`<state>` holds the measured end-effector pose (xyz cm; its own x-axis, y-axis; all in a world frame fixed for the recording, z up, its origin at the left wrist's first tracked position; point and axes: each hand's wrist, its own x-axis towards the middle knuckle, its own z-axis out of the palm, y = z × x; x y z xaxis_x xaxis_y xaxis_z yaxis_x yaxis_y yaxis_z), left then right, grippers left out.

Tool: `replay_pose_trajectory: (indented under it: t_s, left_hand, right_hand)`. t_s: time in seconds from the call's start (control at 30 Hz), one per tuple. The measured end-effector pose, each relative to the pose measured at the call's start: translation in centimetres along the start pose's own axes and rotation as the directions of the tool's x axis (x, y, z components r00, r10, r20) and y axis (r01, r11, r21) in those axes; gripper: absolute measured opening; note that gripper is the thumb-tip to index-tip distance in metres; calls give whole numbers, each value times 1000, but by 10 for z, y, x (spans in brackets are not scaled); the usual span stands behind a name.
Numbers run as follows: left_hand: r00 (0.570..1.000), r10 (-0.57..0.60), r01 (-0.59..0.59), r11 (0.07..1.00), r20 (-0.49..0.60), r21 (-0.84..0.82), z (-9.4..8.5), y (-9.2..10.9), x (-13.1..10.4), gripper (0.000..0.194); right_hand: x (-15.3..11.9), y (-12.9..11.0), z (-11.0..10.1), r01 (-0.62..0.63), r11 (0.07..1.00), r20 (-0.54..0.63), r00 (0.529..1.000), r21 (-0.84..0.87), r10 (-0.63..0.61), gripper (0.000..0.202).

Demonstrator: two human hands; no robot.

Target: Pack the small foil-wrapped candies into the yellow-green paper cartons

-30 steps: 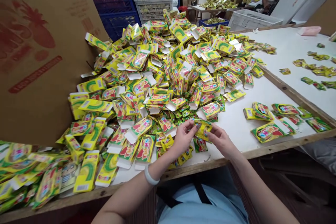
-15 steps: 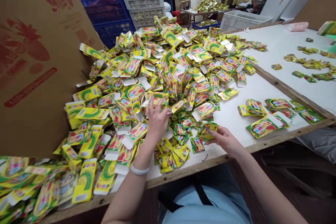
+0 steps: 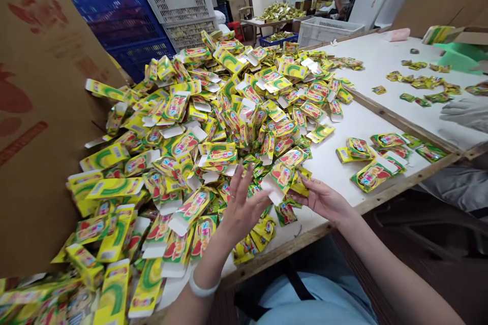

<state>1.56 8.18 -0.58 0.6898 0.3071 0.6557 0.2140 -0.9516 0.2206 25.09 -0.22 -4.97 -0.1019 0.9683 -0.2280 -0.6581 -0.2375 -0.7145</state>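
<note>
My left hand is open, its fingers apart and slightly blurred, with the thumb by the white flap of a small printed carton. Whether the thumb touches the flap I cannot tell. Close to that carton, my right hand has its fingers closed on a yellow candy packet. Under and between the hands lie green packets and a cluster of yellow packets. A large heap of yellow and green cartons, many with open white flaps, spreads in front and to the left.
At left stands a big cardboard box, with blue crates and white crates behind. Several cartons lie at right by a wooden strip. Loose packets and a gloved hand are beyond it. Another person sits far back.
My left hand has come down and toward my right hand, its fingers spreading. A carton with an open flap is now between the hands. The view has turned a little to the right.
</note>
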Motion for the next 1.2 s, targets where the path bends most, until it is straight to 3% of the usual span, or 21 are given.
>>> replay_pose_trajectory:
  t_s: [0.07, 0.13, 0.2, 0.27, 0.37, 0.4, 0.43, 0.53, 0.6, 0.67, 0.77, 0.83, 0.9, 1.07, 1.13, 1.2]
  left_hand:
    - [981, -166, 145, 972, -104, -183, 11, 8, 0, 84]
    - [944, -330, 300, 881, -21, -365, 24, 18, -1, 109]
    - [874, -469, 468, 742, 128, -480, 35, 26, -5, 100]
    - [758, -637, 583, 567, 139, -582, 43, 28, -9, 76]
    - [524, -850, 589, 310, 60, -746, 44, 23, -11, 59]
    - [480, -872, 585, 239, 93, -775, 43, 21, -10, 56]
    - [466, -872, 587, 179, 149, -789, 40, 19, -7, 51]
    - [525, -760, 609, 21, 383, -793, 32, 18, 3, 41]
    - [561, -648, 626, -76, 515, -776, 28, 24, 9, 43]
    - [564, -543, 668, -143, 622, -730, 25, 29, 13, 49]
    - [564, -486, 708, -132, 668, -694, 22, 33, 13, 48]
    - [590, -481, 704, -87, 649, -704, 22, 32, 11, 46]
    - [611, -450, 712, -49, 652, -701, 24, 31, 7, 46]
    - [609, -417, 762, 70, 674, -644, 33, 34, 0, 69]
    - [610, -416, 769, 107, 675, -630, 35, 35, 0, 76]
    - [621, -377, 765, 101, 687, -636, 35, 34, 0, 76]
  right_hand:
    - [-1, 4, 10, 104, 995, -54, 993, 2, -103, 27]
    - [-2, 15, 25, 156, 987, -89, 984, 42, -151, 25]
    - [-4, 29, 43, 134, 988, -82, 988, 78, -128, 24]
    - [-8, 43, 57, 53, 997, -32, 998, 55, -52, 24]
    - [-17, 45, 60, 39, 990, -11, 999, -138, -40, 31]
    - [-20, 39, 56, 83, 972, -32, 995, -222, -92, 33]
    - [-22, 31, 51, 143, 942, -58, 984, -303, -168, 34]
    - [-26, 0, 37, 322, 807, -105, 900, -495, -424, 30]
    - [-24, -17, 37, 418, 691, -61, 830, -590, -555, 24]
    - [-16, -27, 46, 513, 532, 65, 758, -674, -649, 18]
    - [-2, -33, 62, 599, 251, 324, 685, -760, -653, 6]
    - [0, -36, 67, 606, 119, 441, 686, -787, -578, 8]
    - [-4, -40, 67, 591, 48, 503, 724, -805, -473, 11]
    - [-20, -49, 65, 485, -64, 488, 857, -872, -167, 18]
    - [-24, -52, 66, 489, -47, 491, 864, -871, -106, 22]
    - [-28, -54, 65, 508, 57, 497, 857, -859, -136, 24]
